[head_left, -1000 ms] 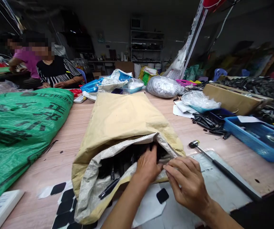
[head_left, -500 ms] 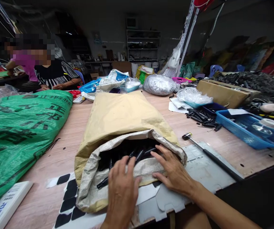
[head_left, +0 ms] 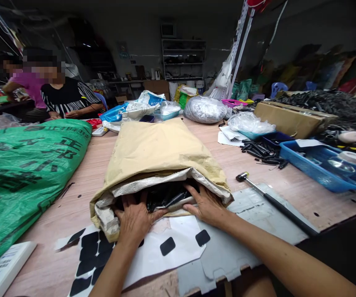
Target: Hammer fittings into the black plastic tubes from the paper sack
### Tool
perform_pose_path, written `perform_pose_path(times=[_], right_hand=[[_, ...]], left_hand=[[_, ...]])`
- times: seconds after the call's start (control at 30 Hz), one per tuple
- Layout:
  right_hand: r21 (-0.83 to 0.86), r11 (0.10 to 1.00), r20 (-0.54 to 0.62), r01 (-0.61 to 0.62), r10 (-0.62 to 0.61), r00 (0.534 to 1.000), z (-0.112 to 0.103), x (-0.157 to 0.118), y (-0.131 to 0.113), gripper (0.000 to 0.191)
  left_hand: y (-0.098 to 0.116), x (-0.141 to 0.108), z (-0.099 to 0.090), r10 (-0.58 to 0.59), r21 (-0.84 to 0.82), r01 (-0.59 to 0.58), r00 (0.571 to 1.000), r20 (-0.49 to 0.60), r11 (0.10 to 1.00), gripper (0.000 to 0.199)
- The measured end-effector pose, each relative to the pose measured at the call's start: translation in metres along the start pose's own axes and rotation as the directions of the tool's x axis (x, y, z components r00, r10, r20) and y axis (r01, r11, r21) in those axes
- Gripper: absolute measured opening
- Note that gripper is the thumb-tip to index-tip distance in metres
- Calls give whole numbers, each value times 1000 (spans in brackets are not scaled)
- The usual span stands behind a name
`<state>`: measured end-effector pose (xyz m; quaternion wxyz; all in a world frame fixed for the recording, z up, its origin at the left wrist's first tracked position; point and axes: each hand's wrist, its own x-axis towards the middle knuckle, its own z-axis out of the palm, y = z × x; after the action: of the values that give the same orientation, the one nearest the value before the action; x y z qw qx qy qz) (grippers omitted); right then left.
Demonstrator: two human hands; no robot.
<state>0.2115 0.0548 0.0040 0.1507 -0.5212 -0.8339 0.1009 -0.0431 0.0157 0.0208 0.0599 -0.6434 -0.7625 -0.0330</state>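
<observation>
So the tan sack (head_left: 162,144) is lying mid-frame, mouth facing the bottom edge, with a bunch of black pieces (head_left: 174,199) showing inside. Left hand (head_left: 134,218) and right hand (head_left: 209,207) are apart at either side of the opening, fingers partly hidden in there, so I honestly can't tell if they're gripping anything. Hammer (head_left: 272,201)'s right of centre, green sack (head_left: 32,165) far left.

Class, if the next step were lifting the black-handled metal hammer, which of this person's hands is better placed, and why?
Probably the right hand: it is at the mouth of the tan, white-lined sack, on the side nearer the hammer. The left hand is across the mouth, farther away.
</observation>
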Motion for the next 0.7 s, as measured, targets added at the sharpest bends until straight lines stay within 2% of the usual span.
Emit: perform_pose_path(times=[0.13, 0.27, 0.43, 0.53, 0.7], right_hand=[[10, 999, 3, -51, 51, 999, 0, 17, -4, 71], [41, 996, 4, -83, 83, 997, 4, 34, -8, 71], [62, 993, -7, -103, 104, 995, 12, 65, -12, 71], [76, 990, -9, -117, 118, 993, 15, 81, -14, 72], [68, 991, -14, -119, 121, 993, 17, 89, -13, 72]], left_hand=[[-1, 17, 2, -35, -18, 35, 999, 25, 999, 87], [-6, 37, 9, -27, -8, 27, 997, -78, 1000, 93], [-19, 72, 11, -45, -39, 45, 999, 14, 998, 91], [-23, 89, 12, -48, -36, 47, 999, -6, 998, 92], [-22, 92, 10, -43, -77, 42, 999, -9, 996, 89]])
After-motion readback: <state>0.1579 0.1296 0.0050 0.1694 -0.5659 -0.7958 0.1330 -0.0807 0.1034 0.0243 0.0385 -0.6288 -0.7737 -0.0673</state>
